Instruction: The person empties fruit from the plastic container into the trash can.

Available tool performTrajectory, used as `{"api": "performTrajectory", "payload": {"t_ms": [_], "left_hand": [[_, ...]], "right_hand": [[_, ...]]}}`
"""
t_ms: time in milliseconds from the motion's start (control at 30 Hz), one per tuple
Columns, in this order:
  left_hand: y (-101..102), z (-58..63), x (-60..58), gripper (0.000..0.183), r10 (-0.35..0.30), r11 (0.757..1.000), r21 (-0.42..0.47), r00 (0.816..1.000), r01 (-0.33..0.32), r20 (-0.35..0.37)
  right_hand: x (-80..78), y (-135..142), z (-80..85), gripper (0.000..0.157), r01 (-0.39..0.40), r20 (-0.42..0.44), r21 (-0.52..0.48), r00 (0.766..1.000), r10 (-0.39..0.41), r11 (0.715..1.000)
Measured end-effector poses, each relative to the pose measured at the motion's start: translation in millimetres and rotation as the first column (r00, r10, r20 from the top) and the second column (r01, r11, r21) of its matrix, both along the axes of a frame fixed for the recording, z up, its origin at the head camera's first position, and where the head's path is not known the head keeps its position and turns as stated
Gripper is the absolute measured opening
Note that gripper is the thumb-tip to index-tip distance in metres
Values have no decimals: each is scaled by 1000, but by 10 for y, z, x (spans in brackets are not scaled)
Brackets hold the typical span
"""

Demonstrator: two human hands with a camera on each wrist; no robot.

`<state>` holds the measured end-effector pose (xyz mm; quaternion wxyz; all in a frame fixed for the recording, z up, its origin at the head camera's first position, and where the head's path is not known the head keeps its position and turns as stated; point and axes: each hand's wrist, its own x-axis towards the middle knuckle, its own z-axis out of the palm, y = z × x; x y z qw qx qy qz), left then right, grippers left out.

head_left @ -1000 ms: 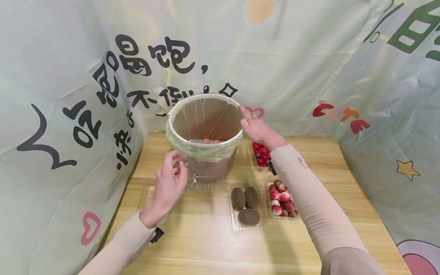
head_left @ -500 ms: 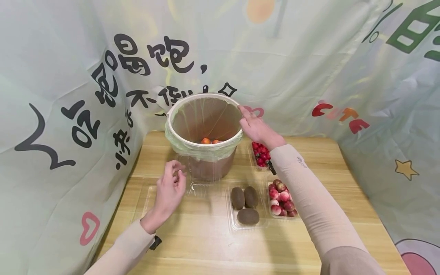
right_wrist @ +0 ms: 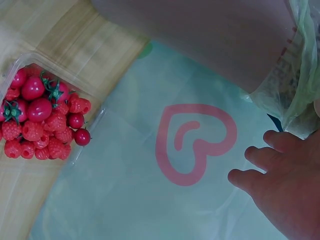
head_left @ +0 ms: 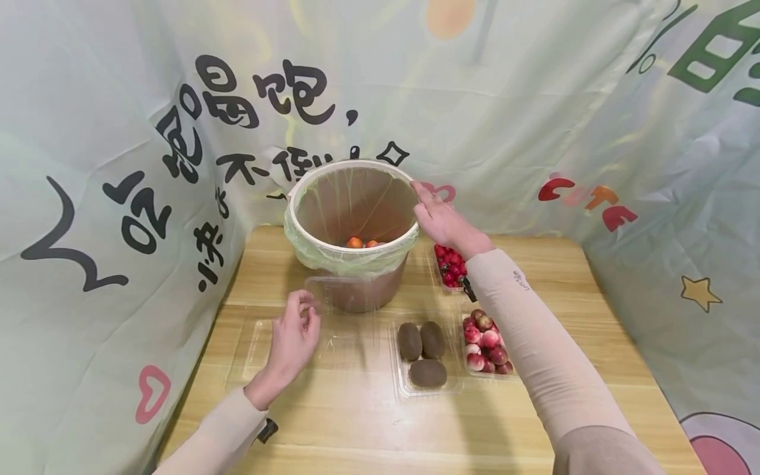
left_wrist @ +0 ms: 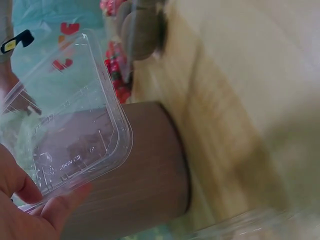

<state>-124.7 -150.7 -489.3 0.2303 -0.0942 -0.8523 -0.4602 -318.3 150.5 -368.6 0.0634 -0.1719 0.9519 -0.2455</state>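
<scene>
My left hand point(head_left: 295, 336) pinches the edge of a clear plastic fruit box point(left_wrist: 75, 145), held tilted in front of the bin. Nothing shows inside that box. A brownish bin point(head_left: 390, 285) stands at the back of the table, lined with a pale green plastic bag point(head_left: 332, 258) folded over its rim. Round orange fruits point(head_left: 355, 243) lie inside the bin, partly hidden by its front wall. My right hand point(head_left: 445, 221) rests against the bin's right rim. Its fingers look extended in the right wrist view, while its thumb is mostly out of sight.
Near the middle of the wooden table point(head_left: 427, 435), a clear box holds three kiwis point(head_left: 429, 374). Reddish round fruits point(head_left: 491, 339) fill a box beside it. Raspberries and cherry tomatoes point(right_wrist: 32, 112) fill another behind. Another clear box point(head_left: 234, 366) lies at the left. Printed cloth walls surround the table.
The clear box has come down and back from the bin's rim with my left hand, uncovering the orange fruits. My right hand has stayed at the rim.
</scene>
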Motion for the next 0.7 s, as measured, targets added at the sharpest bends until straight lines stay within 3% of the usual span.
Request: {"api": "performTrajectory", "payload": {"t_ms": [200,467,700], "left_hand": [[-9,-163,111,26,-21,1000,9,992,20,121],[-32,-310,203,27,-6,998,-57,981,17,195],[-61,-400,231,33,5,993,-116,957,30,290]], "right_hand": [[-1,-1,7,69,1,10,3,1000,-1,1000],[1,1,10,70,3,16,6,1000,-4,1000],[4,0,12,70,6,13,9,1000,-6,1000]]}}
